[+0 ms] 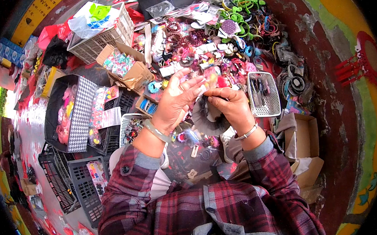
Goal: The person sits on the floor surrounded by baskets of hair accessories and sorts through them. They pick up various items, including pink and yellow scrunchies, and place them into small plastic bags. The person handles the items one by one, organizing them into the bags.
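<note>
My right hand (232,108) pinches a dark, sheer, ruffled scrunchie (204,121) at its upper edge. The ring of fabric hangs below the fingers, in front of my body. Close beside it on the left, my left hand (172,102) has its palm turned inward and some fingers stretched out. Its fingertips meet a small whitish bit (202,88) near my right fingertips; what that bit is, I cannot make out. Beyond both hands spreads a heap of hair accessories (192,51), with hair ties, clips and bows.
A white basket (276,112) of slim items stands right of my hands, above an open cardboard box (308,135). To the left are a houndstooth-patterned box (77,121), dark crates (81,177) and a carton (135,79) of small packets. Green headbands (244,26) lie at the far right.
</note>
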`<state>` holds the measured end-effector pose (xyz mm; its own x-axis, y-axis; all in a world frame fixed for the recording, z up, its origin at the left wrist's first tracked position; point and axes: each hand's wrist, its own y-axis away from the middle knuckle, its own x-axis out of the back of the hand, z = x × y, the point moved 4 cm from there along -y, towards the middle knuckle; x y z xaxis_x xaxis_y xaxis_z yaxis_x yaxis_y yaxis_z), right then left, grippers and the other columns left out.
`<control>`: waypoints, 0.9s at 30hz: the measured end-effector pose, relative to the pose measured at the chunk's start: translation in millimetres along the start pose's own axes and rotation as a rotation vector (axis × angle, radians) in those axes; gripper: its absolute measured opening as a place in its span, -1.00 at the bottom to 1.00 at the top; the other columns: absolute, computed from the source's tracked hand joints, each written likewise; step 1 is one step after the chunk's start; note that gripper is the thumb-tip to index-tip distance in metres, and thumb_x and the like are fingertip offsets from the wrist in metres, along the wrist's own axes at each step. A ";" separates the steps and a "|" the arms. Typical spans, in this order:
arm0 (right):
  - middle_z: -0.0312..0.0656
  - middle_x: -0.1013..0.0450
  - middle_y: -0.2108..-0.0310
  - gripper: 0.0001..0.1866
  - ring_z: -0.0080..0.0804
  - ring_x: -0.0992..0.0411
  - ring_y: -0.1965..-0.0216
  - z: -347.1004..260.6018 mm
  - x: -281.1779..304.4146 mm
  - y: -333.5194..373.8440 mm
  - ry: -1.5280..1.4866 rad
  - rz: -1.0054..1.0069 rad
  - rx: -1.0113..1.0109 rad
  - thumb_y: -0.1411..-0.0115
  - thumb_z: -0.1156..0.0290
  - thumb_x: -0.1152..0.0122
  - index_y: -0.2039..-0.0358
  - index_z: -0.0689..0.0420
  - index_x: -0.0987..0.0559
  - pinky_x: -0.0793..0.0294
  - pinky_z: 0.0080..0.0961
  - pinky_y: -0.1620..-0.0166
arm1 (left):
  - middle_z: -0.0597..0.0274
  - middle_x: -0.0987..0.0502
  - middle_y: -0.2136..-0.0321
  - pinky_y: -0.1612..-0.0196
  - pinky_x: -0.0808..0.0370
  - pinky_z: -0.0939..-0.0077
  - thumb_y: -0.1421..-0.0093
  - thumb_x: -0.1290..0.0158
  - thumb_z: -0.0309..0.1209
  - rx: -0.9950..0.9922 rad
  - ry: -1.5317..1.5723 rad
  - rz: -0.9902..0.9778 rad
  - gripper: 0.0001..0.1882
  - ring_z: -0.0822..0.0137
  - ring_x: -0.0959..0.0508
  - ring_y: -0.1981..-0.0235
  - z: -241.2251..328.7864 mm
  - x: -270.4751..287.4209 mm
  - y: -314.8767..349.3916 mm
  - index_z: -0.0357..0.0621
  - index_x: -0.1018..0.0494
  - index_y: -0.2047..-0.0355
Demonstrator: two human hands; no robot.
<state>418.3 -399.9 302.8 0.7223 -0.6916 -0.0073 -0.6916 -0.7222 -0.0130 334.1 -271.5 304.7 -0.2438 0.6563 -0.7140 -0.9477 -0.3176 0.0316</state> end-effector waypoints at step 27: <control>-0.32 -0.48 0.49 -0.77 -0.66 -0.38 0.53 12.8 3.2 -3.0 -0.129 -0.071 -0.270 -0.06 0.59 -0.14 0.22 0.28 -0.55 -0.37 -0.74 0.43 | 0.35 -0.46 0.59 0.46 -0.35 0.66 -0.09 -0.07 -0.54 -0.545 -1.126 0.203 -0.97 0.58 -0.41 0.54 -3.0 0.1 10.5 -0.23 -0.44 0.47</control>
<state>422.8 -399.7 290.0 0.7517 -0.6438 -0.1430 -0.6025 -0.7586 0.2481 324.7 -276.9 302.8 -0.6681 0.6947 0.2664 -0.7306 -0.5447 -0.4117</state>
